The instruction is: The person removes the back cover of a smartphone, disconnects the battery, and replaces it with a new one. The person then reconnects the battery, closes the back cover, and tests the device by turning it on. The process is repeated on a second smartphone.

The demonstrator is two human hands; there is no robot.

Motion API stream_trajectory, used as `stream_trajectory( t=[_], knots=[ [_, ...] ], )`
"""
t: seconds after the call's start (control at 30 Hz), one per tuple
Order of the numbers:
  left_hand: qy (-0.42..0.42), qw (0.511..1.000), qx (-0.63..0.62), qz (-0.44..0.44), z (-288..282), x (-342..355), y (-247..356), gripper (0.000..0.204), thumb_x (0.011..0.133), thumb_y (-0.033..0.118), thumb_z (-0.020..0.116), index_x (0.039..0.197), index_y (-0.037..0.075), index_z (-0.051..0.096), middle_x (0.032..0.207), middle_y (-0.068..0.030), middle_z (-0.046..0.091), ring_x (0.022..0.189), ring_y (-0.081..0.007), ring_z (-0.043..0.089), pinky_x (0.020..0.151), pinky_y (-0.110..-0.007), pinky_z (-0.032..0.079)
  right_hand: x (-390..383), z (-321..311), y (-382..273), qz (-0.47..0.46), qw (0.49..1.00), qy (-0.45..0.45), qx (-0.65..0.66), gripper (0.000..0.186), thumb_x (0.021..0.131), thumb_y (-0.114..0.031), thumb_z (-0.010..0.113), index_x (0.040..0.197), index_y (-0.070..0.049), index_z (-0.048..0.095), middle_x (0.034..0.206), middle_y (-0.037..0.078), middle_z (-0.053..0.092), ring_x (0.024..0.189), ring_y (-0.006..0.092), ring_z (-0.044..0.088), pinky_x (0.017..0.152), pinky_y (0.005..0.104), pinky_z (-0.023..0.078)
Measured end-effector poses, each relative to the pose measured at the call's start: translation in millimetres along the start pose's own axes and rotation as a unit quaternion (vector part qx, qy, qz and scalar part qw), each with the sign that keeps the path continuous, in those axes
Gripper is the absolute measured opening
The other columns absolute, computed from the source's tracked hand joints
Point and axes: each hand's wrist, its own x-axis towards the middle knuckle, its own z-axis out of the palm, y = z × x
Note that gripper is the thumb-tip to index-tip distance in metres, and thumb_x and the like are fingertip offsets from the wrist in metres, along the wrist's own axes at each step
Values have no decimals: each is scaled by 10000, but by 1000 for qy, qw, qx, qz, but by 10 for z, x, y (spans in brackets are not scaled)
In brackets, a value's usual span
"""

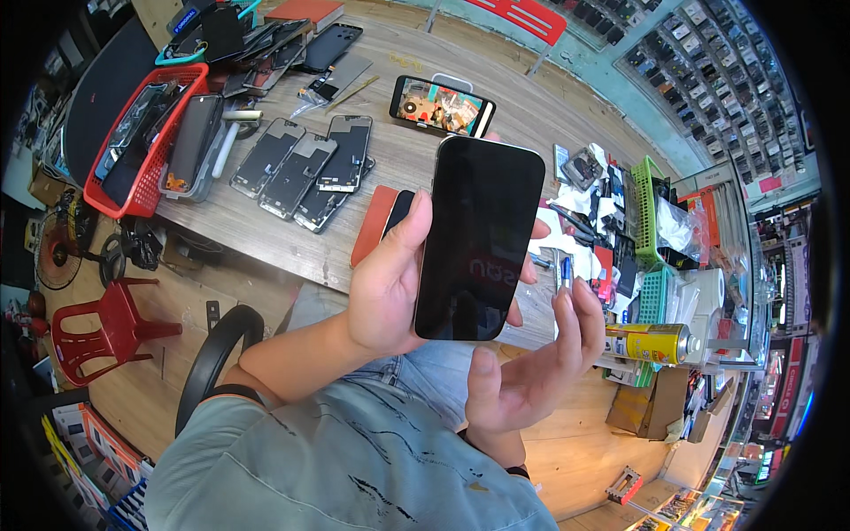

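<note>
A red plastic basket (124,190) with a lattice wall sits at the far left of the wooden table (531,106), holding several flat dark phone screens stacked at a slant; a clear shallow tray (190,146) leans against its right side with another dark panel in it. To the right, a green lattice basket (646,199) stands on edge among small parts and a clear plastic bag, and a paler teal basket (655,296) lies just below it. The left hand (390,279) holds a black smartphone (481,237) upright above the person's lap, in front of the table edge, thumb pressed on its left edge and fingertips wrapped round the right edge, so the fingers are clamped on it. Its glass face is glossy, unlit and rounded at the corners. The right hand (531,363) hovers just below and to the right of the phone, palm up, fingers loosely spread and holding nothing. Four bare screen panels (301,164) lie side by side on the grained wood, a lit phone (441,106) stands propped beyond them, and a yellow spray can (646,342) lies near the right hand.
</note>
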Motion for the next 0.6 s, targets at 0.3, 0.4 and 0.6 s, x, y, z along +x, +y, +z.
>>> stream_trajectory(
  t=[0.3,0.4,0.6],
  knots=[
    [-27,999,-24,11,-24,-5,-9,759,1151,638,197,1767,216,64,1414,-231,550,1161,-310,629,822,-463,636,-9,32,21,0,1000,-8,10,810,838,-344,892,1495,-12,554,1526,275,428,1416,410,480,1152,525,426],
    [-22,999,-21,8,-31,3,-10,761,1150,640,207,1770,229,47,1418,-240,549,1160,-318,634,816,-464,633,1,33,15,-1,1000,-10,8,800,834,-328,892,1490,-12,561,1519,276,437,1419,410,483,1154,526,426],
    [-65,997,-47,13,-99,12,-12,737,1167,597,230,1772,223,37,1474,-229,565,1194,-297,673,887,-478,634,22,42,9,-1,1000,-15,8,793,816,-306,896,1478,-5,580,1497,276,461,1417,414,491,1153,527,425]
  ],
)
